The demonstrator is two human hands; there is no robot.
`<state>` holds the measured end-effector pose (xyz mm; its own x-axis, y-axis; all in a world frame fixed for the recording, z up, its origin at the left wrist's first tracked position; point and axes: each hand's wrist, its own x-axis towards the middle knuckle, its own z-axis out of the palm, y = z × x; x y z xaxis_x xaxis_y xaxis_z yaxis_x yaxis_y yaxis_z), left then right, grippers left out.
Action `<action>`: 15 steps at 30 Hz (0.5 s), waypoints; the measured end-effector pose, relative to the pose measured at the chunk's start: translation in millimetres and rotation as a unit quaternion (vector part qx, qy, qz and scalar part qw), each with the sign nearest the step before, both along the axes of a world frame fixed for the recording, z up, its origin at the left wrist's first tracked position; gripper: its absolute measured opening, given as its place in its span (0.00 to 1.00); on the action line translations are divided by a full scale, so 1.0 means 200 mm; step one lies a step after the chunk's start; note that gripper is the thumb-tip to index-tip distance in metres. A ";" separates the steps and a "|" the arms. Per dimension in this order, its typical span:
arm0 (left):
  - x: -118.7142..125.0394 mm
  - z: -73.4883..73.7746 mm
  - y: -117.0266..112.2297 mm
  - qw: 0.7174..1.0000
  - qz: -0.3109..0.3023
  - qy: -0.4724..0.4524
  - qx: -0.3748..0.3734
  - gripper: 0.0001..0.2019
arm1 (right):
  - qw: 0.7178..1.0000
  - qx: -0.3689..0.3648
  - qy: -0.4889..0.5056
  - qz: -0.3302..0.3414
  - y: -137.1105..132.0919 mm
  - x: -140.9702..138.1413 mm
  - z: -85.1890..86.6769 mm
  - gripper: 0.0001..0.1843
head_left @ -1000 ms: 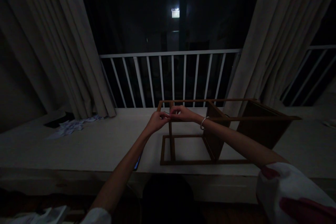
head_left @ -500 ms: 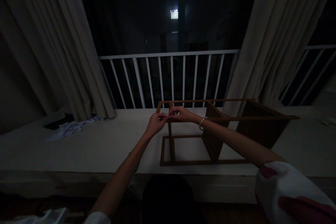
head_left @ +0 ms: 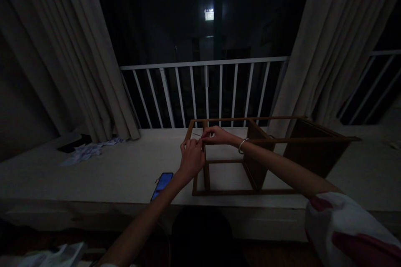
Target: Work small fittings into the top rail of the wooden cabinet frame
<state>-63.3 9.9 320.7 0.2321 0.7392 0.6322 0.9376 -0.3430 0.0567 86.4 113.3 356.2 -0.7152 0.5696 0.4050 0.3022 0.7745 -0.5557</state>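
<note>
A brown wooden shelf frame (head_left: 228, 192) lies on its side on the white ledge (head_left: 125, 175). At its left end, my left hand (head_left: 191, 156) is closed, back of the hand up, with fingers curled at the end of the upper front rail. What those fingers hold is hidden. A thin, light metal rod (head_left: 196, 134) shows just beyond them. My right hand (head_left: 217, 135), a bangle at its wrist, pinches with thumb and forefinger at the same rail end, touching or nearly touching the left fingers. Whatever is in that pinch is too small to name.
A phone (head_left: 162, 185) with a lit screen lies beside my left forearm near the ledge's front edge. Crumpled printed papers (head_left: 84, 152) rest at the left by the curtain (head_left: 106, 104). White railings (head_left: 206, 91) stand behind the ledge before a dark window. The room is dim.
My left hand has turned from a side-on pinch to back-up with fingers curled, and its wrist has shifted right. The phone now shows more fully. The right hand stays nearly still.
</note>
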 end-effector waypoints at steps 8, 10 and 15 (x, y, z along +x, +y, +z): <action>-0.01 -0.02 -0.04 1.000 0.000 0.031 -0.002 0.25 | 0.999 -0.032 0.007 0.029 0.01 0.01 0.00 0.21; -0.01 -0.02 -0.04 1.000 0.000 0.029 -0.003 0.25 | 0.999 -0.036 0.008 0.032 0.01 0.01 0.00 0.21; -0.02 0.01 -0.02 1.000 -0.003 -0.008 0.007 0.20 | 0.998 -0.043 0.001 0.040 -0.01 0.01 0.02 0.20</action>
<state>-67.5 4.9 322.2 0.2268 0.7283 0.6466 0.9344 -0.3501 0.0666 89.3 111.2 360.7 -0.7592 0.5430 0.3589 0.2392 0.7455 -0.6221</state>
